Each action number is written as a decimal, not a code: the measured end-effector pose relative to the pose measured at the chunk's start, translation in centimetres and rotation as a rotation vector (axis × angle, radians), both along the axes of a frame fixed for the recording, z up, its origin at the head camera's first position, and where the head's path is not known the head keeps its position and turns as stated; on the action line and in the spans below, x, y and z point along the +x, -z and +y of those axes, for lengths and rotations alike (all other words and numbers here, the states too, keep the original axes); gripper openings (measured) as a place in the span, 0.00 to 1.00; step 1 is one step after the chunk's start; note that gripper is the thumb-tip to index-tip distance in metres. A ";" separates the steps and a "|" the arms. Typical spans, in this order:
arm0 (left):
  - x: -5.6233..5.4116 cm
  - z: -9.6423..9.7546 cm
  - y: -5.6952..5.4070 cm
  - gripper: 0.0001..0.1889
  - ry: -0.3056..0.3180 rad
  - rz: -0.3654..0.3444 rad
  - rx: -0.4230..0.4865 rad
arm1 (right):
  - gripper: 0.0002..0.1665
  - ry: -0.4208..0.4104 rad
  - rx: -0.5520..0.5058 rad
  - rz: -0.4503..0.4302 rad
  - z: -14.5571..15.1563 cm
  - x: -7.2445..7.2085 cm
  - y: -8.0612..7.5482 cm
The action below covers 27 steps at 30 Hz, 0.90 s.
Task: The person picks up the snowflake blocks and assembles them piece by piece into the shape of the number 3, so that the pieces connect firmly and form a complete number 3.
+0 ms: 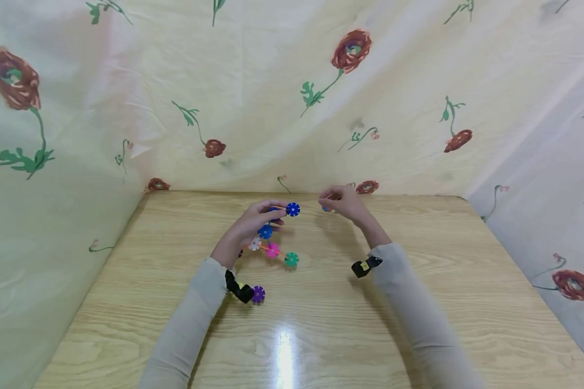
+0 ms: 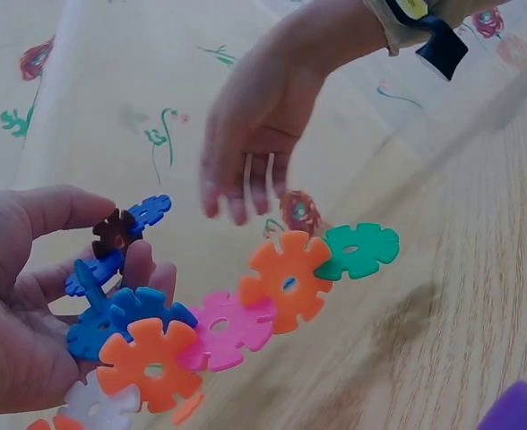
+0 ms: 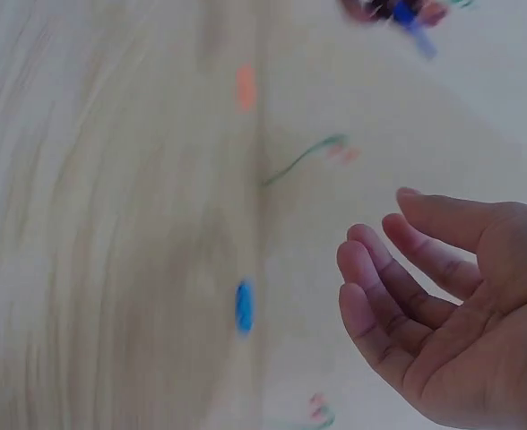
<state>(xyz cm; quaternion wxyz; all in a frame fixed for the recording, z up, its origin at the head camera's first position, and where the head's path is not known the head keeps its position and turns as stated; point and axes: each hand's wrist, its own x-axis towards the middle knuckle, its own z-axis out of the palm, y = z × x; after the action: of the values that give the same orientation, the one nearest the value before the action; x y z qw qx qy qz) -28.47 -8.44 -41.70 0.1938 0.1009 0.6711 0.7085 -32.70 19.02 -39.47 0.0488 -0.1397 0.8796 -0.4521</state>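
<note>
My left hand (image 1: pixel 254 220) holds a linked chain of notched plastic snowflake discs. In the left wrist view its thumb and finger pinch a brown disc (image 2: pixel 116 235), with a dark blue disc (image 2: pixel 151 210) slotted on beyond it. From the palm the chain runs through a blue disc (image 2: pixel 129 318), a pink disc (image 2: pixel 228 330) and an orange disc (image 2: pixel 287 281) to a green disc (image 2: pixel 360 250). My right hand (image 1: pixel 344 202) hovers near the table's back edge, its fingers loosely bent around nothing. Close below it lies a loose blue disc (image 3: pixel 244 307).
A loose orange disc (image 3: pixel 246 87) lies on the wooden table (image 1: pixel 331 324) near its back edge. Beside my left wrist is a purple disc (image 1: pixel 258 294). Flower-patterned cloth (image 1: pixel 263 81) hangs behind the table and along both sides.
</note>
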 end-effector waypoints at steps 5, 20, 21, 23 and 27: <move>0.0 -0.1 0.0 0.16 0.006 0.009 -0.003 | 0.16 -0.003 0.177 0.026 1.5 -1.4 0.9; 0.2 -0.1 -0.2 0.17 0.029 0.019 -0.017 | 0.25 -0.050 0.346 -0.019 2.3 -4.3 4.4; 0.2 -0.1 -0.2 0.17 0.029 0.020 -0.021 | 0.23 -0.048 0.352 -0.010 2.2 -4.3 4.5; 0.3 -0.1 -0.2 0.17 0.027 0.018 -0.026 | 0.19 -0.041 0.363 0.009 2.1 -4.1 4.5; 0.2 -0.2 -0.2 0.17 0.025 0.005 -0.023 | 0.13 -0.009 0.337 0.025 1.7 -3.4 4.4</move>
<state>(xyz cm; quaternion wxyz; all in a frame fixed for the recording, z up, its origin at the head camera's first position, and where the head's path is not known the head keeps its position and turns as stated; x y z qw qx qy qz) -28.23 -8.60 -41.54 0.2020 0.1087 0.6784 0.6980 -36.06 20.69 -43.85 0.0629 -0.1392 0.9428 -0.2963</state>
